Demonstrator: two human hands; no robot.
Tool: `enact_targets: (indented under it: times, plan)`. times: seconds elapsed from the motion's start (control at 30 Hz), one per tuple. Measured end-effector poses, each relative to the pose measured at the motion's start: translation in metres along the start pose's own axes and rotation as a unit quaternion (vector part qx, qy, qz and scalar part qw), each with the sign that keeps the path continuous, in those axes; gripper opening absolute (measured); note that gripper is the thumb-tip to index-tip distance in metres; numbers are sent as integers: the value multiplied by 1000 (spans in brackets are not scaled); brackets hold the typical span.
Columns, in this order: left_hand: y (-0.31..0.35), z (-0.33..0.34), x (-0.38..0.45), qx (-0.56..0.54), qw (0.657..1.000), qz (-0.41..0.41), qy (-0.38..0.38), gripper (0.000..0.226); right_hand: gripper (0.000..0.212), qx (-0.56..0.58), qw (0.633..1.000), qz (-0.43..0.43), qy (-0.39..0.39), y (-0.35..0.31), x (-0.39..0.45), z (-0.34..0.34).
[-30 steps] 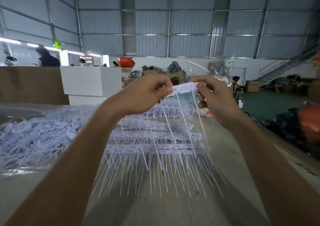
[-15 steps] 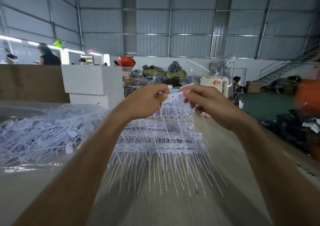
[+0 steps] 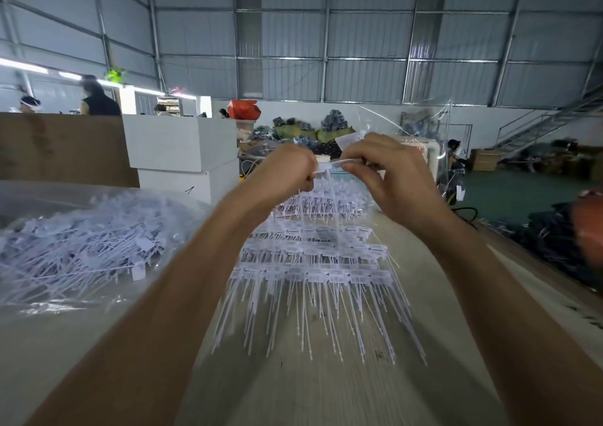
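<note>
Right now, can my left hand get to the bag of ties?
Probably yes: the bag lies just left of that arm, nothing between; but the left hand pinches a strip it must drop first.

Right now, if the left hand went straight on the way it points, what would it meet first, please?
Probably the right hand, gripping the other end of the white plastic tag strip that the left hand pinches; depth is unclear.
</note>
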State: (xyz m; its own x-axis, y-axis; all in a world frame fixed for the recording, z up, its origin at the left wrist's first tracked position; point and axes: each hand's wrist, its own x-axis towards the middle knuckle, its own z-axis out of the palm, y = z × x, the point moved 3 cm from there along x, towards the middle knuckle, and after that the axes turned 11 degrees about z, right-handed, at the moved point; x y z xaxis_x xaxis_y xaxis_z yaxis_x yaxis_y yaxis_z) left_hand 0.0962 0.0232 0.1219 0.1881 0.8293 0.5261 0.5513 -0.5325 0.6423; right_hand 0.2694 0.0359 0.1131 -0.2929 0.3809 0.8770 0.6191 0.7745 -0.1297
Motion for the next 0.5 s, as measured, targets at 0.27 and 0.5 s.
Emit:
enact_targets:
  times: [0.27, 0.5]
  plan:
    - [30, 10, -15, 85, 991, 99, -26, 28, 12, 150, 955, 256, 4, 27, -8, 13]
    - [47, 7, -16, 105, 975, 195, -28, 20, 24, 328, 872, 363, -20, 53, -20, 6]
